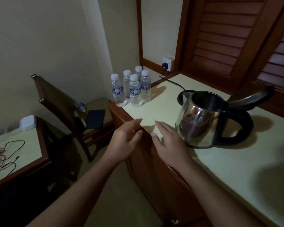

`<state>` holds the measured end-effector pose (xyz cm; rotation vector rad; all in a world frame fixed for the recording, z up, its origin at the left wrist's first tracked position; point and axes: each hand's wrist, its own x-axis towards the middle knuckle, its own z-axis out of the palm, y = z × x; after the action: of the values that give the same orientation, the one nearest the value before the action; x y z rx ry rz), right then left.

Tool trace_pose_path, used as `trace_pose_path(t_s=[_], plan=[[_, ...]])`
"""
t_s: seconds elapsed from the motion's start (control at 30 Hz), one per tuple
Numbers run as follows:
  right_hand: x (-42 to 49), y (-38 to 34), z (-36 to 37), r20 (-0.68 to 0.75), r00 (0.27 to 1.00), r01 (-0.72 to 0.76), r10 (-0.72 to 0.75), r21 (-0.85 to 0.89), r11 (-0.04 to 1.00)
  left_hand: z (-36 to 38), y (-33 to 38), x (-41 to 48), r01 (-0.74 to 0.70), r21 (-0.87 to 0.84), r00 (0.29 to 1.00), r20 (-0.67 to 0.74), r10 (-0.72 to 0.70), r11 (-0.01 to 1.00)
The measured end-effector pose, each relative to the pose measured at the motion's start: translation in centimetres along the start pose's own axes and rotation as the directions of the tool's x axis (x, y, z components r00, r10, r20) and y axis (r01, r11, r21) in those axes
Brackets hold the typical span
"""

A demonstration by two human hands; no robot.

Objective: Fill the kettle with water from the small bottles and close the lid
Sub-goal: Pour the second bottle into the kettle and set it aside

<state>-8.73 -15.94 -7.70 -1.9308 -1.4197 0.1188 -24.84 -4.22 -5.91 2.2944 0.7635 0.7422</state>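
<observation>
Five small bottles (131, 89) of water, white caps all on, bunched together at the far left corner of the counter (236, 169), close to the wall. Well apart from them, nearer and to the right: the shiny metal kettle (202, 122), upright on the same counter, black handle pointing right. Its lid (252, 97) flipped up and tipped back, mouth wide open. Inside too dark to tell about any water. Behind the kettle, a black cord (172, 82) running over the counter to a white wall socket (168, 63) past the bottles.

Out over the wooden front edge of the counter, the left hand (125, 138), fingers straight and loose, holding nothing. Next to it the right hand (167, 140), palm down, low over the counter top, just beside the kettle's shiny side, fingers straight and close together, holding nothing too. Hard to tell if resting on the counter or just above it. Small gap between the two hands, and both well short of the bottles.

Off to the left, a wooden chair (61, 102) with a dark flat thing (96, 118) on its seat. Nearer on the left — a side table (23, 145) with a white box (27, 122) and a tangle of thin wires (5, 153) on top. Behind the counter — a brown door with slats (228, 38).
</observation>
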Motion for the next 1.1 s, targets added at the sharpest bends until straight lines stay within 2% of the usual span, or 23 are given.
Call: trace_pose_path(t_s=[0.2,0.33,0.4,0.5,0.57,0.67,0.97,1.1], plan=[[6.3,-0.4,4.6,0.163,0.973,-0.11,0.164,-0.297,0.949,-2.6,-6.6,5.5,0.061,-0.057,0.992,-0.111,-0.067,0.997],[6.7,-0.3,5.5,0.22,0.936,-0.136,0.273,-0.49,0.861,-3.3,-10.0,8.2,0.103,-0.121,0.969,-0.214,-0.127,0.987],[6.7,-0.4,5.6,0.226,0.925,-0.141,0.306,-0.544,0.827,-3.1,-11.0,9.5,0.139,-0.181,0.959,-0.219,-0.178,0.974],[6.7,-0.4,5.8,0.225,0.919,-0.144,0.325,-0.577,0.804,-2.7,-11.9,11.4,0.195,-0.314,0.958,-0.142,-0.249,0.929],[6.7,-0.3,5.9,0.221,0.917,-0.148,0.333,-0.585,0.798,-2.3,-11.7,12.2,0.181,-0.351,0.963,-0.126,-0.238,0.918],[6.7,-0.2,6.0,0.221,0.914,-0.154,0.34,-0.587,0.795,-1.9,-11.1,13.0,0.154,-0.363,0.965,-0.142,-0.218,0.919],[6.7,-0.4,6.0,0.21,0.918,-0.164,0.336,-0.571,0.805,-2.3,-11.0,15.2,0.215,-0.281,0.937,-0.213,-0.279,0.936],[6.5,-0.4,5.7,0.203,0.924,-0.172,0.324,-0.538,0.826,-3.1,-10.9,14.3,0.233,-0.382,0.936,-0.162,-0.313,0.894]])
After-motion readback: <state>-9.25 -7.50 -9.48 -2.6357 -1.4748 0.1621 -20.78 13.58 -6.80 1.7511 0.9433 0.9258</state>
